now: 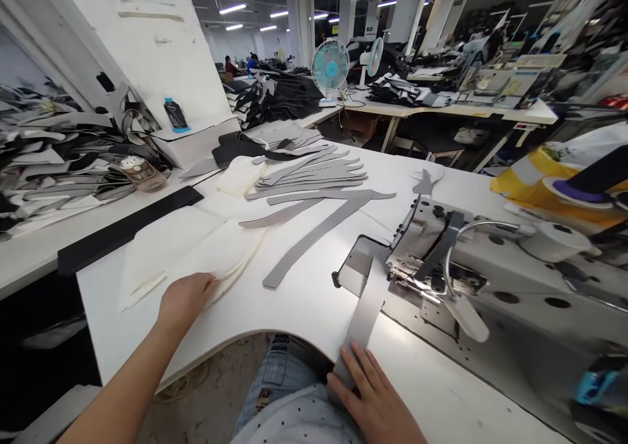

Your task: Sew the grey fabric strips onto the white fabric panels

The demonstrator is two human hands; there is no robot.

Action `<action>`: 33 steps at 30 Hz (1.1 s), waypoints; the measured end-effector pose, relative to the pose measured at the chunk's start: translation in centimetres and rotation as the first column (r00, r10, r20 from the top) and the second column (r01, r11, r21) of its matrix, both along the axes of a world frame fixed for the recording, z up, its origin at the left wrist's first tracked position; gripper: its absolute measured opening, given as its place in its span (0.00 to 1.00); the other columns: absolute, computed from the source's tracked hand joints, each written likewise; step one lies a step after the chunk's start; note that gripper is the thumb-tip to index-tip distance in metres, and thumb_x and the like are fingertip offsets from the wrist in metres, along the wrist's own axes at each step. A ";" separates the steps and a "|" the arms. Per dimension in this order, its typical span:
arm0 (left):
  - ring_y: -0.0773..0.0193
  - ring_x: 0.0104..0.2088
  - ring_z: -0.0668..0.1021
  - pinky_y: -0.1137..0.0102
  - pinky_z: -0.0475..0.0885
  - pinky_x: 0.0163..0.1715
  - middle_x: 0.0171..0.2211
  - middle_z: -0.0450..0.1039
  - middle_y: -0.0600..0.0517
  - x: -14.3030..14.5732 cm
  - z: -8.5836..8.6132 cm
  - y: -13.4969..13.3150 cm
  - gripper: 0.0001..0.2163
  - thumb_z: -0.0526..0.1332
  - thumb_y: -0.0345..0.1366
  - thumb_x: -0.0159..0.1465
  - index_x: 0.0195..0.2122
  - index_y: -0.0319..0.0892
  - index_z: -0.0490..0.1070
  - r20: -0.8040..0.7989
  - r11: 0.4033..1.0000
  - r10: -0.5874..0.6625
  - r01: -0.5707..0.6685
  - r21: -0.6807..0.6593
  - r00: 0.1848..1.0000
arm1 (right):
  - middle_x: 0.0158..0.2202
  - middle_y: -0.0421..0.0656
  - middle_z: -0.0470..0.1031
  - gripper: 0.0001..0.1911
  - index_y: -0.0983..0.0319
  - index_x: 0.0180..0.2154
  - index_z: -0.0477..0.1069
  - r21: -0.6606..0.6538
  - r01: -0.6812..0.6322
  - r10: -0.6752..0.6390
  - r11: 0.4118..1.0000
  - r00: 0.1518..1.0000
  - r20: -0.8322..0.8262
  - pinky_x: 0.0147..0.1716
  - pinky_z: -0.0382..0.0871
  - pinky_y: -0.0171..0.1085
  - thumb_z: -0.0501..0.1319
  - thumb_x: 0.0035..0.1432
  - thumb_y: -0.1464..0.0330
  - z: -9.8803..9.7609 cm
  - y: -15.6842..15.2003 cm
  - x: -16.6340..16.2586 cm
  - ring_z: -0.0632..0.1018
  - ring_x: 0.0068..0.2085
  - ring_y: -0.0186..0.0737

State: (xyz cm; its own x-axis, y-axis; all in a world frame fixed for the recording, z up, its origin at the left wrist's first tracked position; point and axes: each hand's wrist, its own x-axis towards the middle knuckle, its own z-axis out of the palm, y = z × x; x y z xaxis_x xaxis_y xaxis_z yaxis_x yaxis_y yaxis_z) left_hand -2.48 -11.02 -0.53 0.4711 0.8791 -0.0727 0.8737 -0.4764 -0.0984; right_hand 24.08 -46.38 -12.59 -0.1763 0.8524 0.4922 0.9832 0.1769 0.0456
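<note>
My left hand (pixel 185 298) rests on a stack of white fabric pieces (pixel 196 254) at the left of the white table (pixel 294 300), fingers curled onto the stack's edge, pinching the top piece. My right hand (pixel 373 398) lies near the table's front edge with its fingers flat on the near end of a grey strip (pixel 367 310). That strip runs up under the presser foot of the sewing machine (pixel 441 261).
Several long grey strips (pixel 314 182) lie fanned across the middle of the table, one curved strip (pixel 314 235) nearer me. A black panel (pixel 127 228) sits at left; piles of cut pieces, a box, fans and other tables stand behind.
</note>
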 end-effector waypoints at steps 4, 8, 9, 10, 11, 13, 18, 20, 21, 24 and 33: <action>0.45 0.40 0.74 0.61 0.68 0.34 0.39 0.72 0.43 -0.1 1.6 1.6 0.24 0.51 0.57 0.63 0.38 0.41 0.73 0.030 0.960 0.219 -0.210 -0.184 0.975 | 0.60 0.50 0.66 0.23 0.55 0.57 0.68 -0.003 0.029 -0.029 1.000 0.994 -0.102 0.55 0.69 0.46 0.62 0.60 0.65 0.7 -0.5 0.0 0.67 0.60 0.51; 0.44 0.48 0.72 0.60 0.70 0.43 0.49 0.70 0.46 -0.6 2.6 3.8 0.28 0.58 0.63 0.57 0.41 0.42 0.73 0.065 0.880 0.302 -0.252 -0.403 0.951 | 0.62 0.47 0.64 0.22 0.53 0.56 0.69 -0.005 0.064 -0.064 0.998 0.974 -0.218 0.58 0.67 0.46 0.64 0.59 0.64 -0.1 -0.6 -0.5 0.65 0.62 0.49; 0.44 0.49 0.71 0.60 0.70 0.45 0.49 0.70 0.47 -0.6 3.0 4.0 0.29 0.57 0.64 0.57 0.42 0.41 0.73 0.070 0.882 0.298 -0.246 -0.402 0.952 | 0.63 0.47 0.63 0.23 0.53 0.56 0.69 -0.008 0.063 -0.063 0.998 0.972 -0.224 0.58 0.66 0.46 0.64 0.59 0.64 -0.4 -0.6 -0.5 0.64 0.63 0.49; 0.44 0.49 0.71 0.59 0.69 0.46 0.49 0.70 0.46 -0.7 3.6 4.1 0.29 0.56 0.64 0.58 0.42 0.41 0.73 0.070 0.893 0.287 -0.240 -0.381 0.955 | 0.63 0.47 0.62 0.23 0.53 0.56 0.69 -0.013 0.061 -0.063 0.998 0.972 -0.227 0.58 0.66 0.46 0.64 0.59 0.65 -0.6 -0.6 -0.6 0.63 0.63 0.49; 0.44 0.48 0.72 0.58 0.69 0.46 0.48 0.70 0.46 -0.6 4.3 4.0 0.29 0.53 0.64 0.60 0.43 0.41 0.72 0.067 0.911 0.279 -0.242 -0.335 0.958 | 0.64 0.47 0.62 0.23 0.54 0.56 0.69 -0.015 0.063 -0.065 0.998 0.970 -0.232 0.59 0.66 0.46 0.64 0.59 0.65 -0.7 -0.5 -0.6 0.63 0.64 0.49; 0.43 0.44 0.73 0.55 0.70 0.44 0.46 0.70 0.45 -0.2 6.3 3.0 0.28 0.46 0.60 0.64 0.46 0.42 0.71 0.086 0.948 0.287 -0.270 -0.167 0.954 | 0.64 0.47 0.61 0.23 0.54 0.57 0.69 -0.017 0.068 -0.070 0.998 0.965 -0.252 0.59 0.65 0.46 0.63 0.60 0.67 -0.5 -0.6 -0.5 0.63 0.64 0.48; 0.39 0.43 0.72 0.50 0.71 0.38 0.45 0.68 0.43 4.7 10.4 -2.7 0.30 0.33 0.54 0.68 0.59 0.46 0.63 0.284 0.924 0.084 -0.181 0.337 0.955 | 0.63 0.43 0.64 0.24 0.54 0.60 0.66 -0.127 0.045 -0.088 0.991 0.932 -0.351 0.63 0.61 0.43 0.59 0.62 0.71 2.2 -0.8 0.1 0.64 0.63 0.43; 0.39 0.46 0.71 0.49 0.71 0.41 0.47 0.68 0.44 8.3 9.4 -5.6 0.27 0.36 0.48 0.69 0.62 0.47 0.62 0.264 0.932 -0.169 0.067 0.356 0.950 | 0.61 0.44 0.66 0.23 0.57 0.60 0.65 -0.177 0.020 -0.093 0.984 0.904 -0.417 0.63 0.60 0.43 0.57 0.64 0.70 3.6 -0.6 0.5 0.67 0.61 0.42; 0.41 0.48 0.71 0.49 0.71 0.45 0.50 0.67 0.45 10.2 8.2 -7.2 0.25 0.38 0.43 0.69 0.62 0.47 0.62 0.245 0.916 -0.327 0.242 0.320 0.913 | 0.60 0.44 0.67 0.23 0.58 0.61 0.64 -0.182 0.025 -0.106 0.983 0.888 -0.447 0.62 0.62 0.42 0.56 0.65 0.70 4.1 -0.4 0.8 0.69 0.60 0.41; 0.48 0.54 0.68 0.56 0.67 0.56 0.58 0.62 0.47 15.5 3.5 -12.5 0.28 0.45 0.29 0.62 0.64 0.44 0.59 0.183 0.681 -0.720 0.732 0.001 0.670 | 0.61 0.50 0.65 0.23 0.62 0.62 0.61 -0.127 0.182 -0.221 0.975 0.852 -0.475 0.57 0.68 0.40 0.53 0.67 0.71 4.7 0.6 2.0 0.71 0.57 0.41; 0.49 0.45 0.74 0.59 0.72 0.47 0.47 0.70 0.46 19.1 -0.5 -17.8 0.24 0.57 0.32 0.62 0.60 0.50 0.64 0.128 0.314 -0.863 0.716 -0.623 0.490 | 0.51 0.50 0.73 0.12 0.65 0.47 0.72 -0.193 0.260 -0.301 0.946 0.926 -0.228 0.41 0.73 0.42 0.64 0.61 0.72 3.3 3.0 5.0 0.74 0.41 0.44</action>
